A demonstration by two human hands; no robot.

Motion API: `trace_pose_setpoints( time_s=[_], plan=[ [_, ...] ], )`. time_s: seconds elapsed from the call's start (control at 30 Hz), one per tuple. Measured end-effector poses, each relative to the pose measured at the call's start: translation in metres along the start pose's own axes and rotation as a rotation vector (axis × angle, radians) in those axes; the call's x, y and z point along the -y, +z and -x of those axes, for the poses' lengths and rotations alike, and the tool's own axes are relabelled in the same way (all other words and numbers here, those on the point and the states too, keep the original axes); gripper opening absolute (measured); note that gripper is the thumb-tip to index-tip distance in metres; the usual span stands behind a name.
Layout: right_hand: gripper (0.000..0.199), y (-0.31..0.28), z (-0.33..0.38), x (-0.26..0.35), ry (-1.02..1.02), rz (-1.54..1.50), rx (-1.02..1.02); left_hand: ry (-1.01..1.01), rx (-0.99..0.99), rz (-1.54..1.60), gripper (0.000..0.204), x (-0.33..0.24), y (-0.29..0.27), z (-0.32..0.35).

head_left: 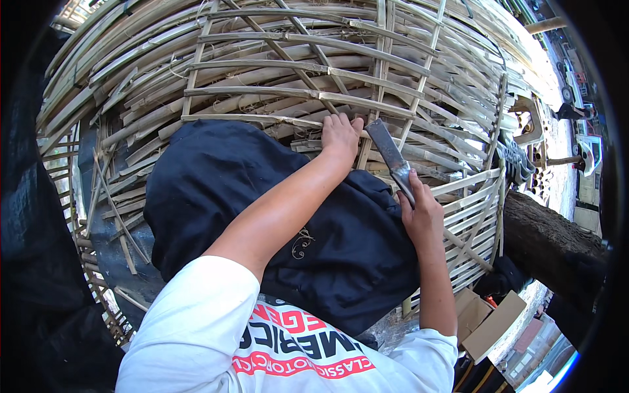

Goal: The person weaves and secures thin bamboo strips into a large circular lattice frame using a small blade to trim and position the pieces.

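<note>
My left hand is closed around the near edge strip of a bamboo lattice, where the strips cross. In my right hand is a heavy knife with a broad, flat, square-ended blade and a metal handle. The blade points up and left, its tip close beside my left fingers and over the lattice. The bamboo lattice, made of long split strips tied or woven across upright ones, stretches away from me. A black cloth covers my lap under both forearms.
Many split bamboo strips lie stacked beneath and beyond the lattice. At the right stand a slatted bamboo panel, a thick tree trunk and an opened cardboard box. Dark sheeting hangs at the left, near loose thin sticks.
</note>
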State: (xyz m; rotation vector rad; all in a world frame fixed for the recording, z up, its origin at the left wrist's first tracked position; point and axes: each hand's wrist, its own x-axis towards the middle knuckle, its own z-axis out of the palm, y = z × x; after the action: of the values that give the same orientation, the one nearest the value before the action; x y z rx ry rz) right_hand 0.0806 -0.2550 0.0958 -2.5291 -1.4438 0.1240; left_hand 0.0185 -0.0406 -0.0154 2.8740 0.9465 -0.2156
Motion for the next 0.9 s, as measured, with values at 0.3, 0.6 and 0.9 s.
trace_pose_setpoints(
  time_s=[0.3,0.6,0.9],
  plan=[
    [0.050,0.001,0.000,0.008,0.029,0.075,0.045,-0.005,0.025,0.015,0.029,-0.002,-0.002,-0.002],
    [0.048,0.007,0.002,0.010,0.071,0.085,0.126,-0.004,0.070,-0.040,0.026,-0.002,-0.010,-0.001],
    [0.052,0.009,0.006,0.014,0.040,0.030,0.007,0.005,0.079,-0.059,0.030,-0.003,-0.005,-0.001]
  ],
)
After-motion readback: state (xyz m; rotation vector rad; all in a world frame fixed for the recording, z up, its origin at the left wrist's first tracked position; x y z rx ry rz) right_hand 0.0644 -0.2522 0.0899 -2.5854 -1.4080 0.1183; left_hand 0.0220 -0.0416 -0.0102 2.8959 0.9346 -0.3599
